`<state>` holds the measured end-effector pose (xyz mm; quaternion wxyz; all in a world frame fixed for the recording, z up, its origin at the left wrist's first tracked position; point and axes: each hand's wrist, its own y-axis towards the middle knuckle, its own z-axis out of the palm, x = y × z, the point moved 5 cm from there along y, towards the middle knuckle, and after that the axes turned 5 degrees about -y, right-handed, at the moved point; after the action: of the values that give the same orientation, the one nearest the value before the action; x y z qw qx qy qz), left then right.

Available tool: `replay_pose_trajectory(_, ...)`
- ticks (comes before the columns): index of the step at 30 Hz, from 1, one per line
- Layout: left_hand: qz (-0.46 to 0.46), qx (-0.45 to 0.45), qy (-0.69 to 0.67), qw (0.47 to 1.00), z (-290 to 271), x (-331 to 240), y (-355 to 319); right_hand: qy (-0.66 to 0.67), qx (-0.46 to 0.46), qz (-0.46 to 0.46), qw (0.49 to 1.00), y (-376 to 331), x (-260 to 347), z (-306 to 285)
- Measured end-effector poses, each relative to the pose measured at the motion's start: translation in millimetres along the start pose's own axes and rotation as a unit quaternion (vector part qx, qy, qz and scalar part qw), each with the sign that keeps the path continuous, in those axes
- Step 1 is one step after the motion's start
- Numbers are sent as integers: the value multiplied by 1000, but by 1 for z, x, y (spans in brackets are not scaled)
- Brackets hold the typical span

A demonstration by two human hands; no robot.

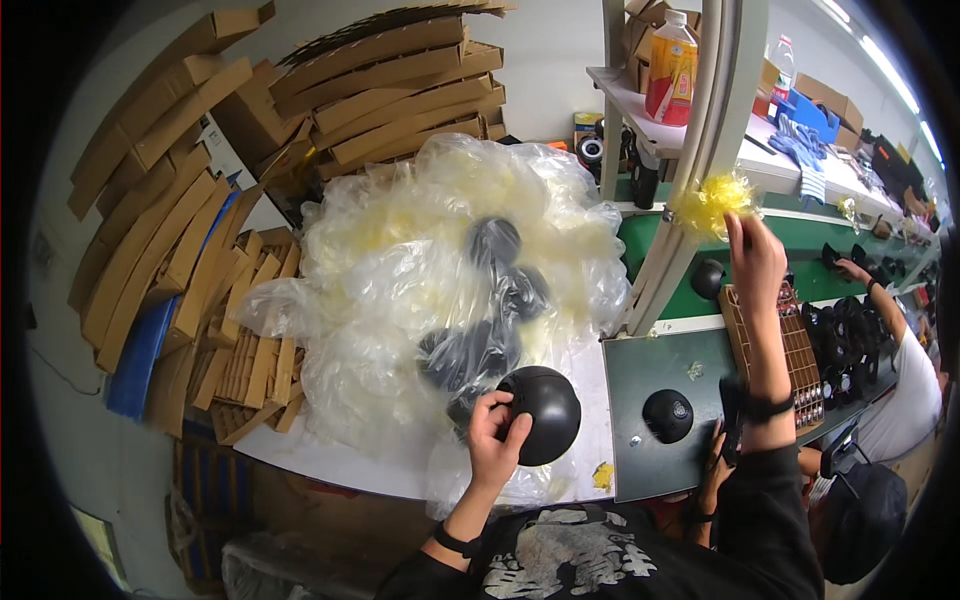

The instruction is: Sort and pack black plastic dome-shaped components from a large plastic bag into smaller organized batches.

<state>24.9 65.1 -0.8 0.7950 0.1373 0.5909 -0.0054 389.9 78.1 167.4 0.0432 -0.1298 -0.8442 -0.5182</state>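
Black dome in the left hand, right hand raised to a yellow tuft.
The left hand (497, 437) gripped the black dome (547, 418) by its edge, at five o'clock from the view's centre; from the dome, bagged black domes (492, 345) lay toward eleven, another dome (668, 416) at three. At two, the right hand's (757, 258) bunched fingertips met the yellow tuft (712, 206); I cannot tell whether they gripped it.

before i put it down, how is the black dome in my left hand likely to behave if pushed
The black dome may roll or rock, since its visible outside is rounded. Its smooth, glossy surface could be slippery. It is probably stiff: no dent shows where the left hand holds its side.
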Motion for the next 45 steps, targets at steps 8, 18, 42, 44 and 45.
replay_pose_trajectory(8,-2,74,47,996,1,-24,-20,231,124,99,960,-48,1,24)
replay_pose_trajectory(18,-328,173,-199,907,27,-23,-13,527,583,-114,608,-162,134,-13)
replay_pose_trajectory(42,-368,82,-266,887,24,84,20,412,65,696,584,-271,-231,216)
replay_pose_trajectory(44,-375,74,-305,872,24,78,38,347,105,654,664,-272,-282,258)
replay_pose_trajectory(45,-373,73,-305,873,25,78,46,263,69,682,679,-274,-302,275)
